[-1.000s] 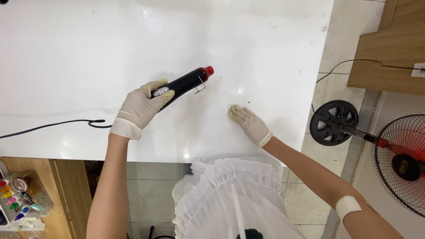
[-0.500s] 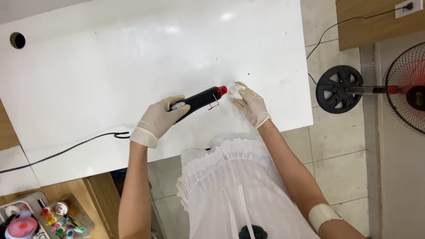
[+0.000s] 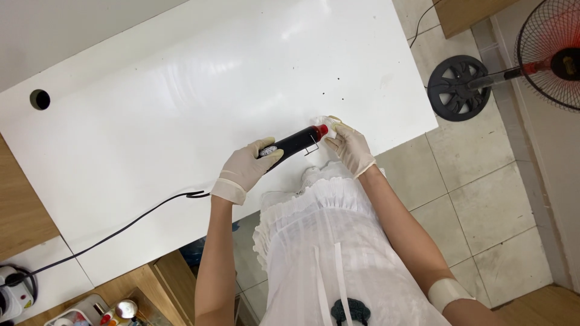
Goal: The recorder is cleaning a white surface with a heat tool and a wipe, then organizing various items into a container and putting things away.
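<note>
My left hand [image 3: 246, 168], in a pale glove, grips the rear of a black corded heat tool with a red nozzle [image 3: 296, 140]. The tool lies slanted just above the white table [image 3: 181, 102], nozzle pointing right and up. My right hand [image 3: 350, 146], also gloved, rests at the table's near edge with its fingers curled around a small white piece [image 3: 321, 121] right at the nozzle tip. A thin wire stand hangs under the tool's front. The tool's black cord [image 3: 121, 226] trails left across the table.
A round cable hole [image 3: 40, 99] sits at the table's far left. A standing fan's black base [image 3: 459, 87] and red-centred cage [image 3: 553, 54] stand on the tiled floor to the right. Wooden shelving with small jars [image 3: 115, 311] is at lower left.
My right hand has come up against the nozzle tip, from a hand's width away a second ago. The view has shifted, so the table now appears tilted and more floor shows.
</note>
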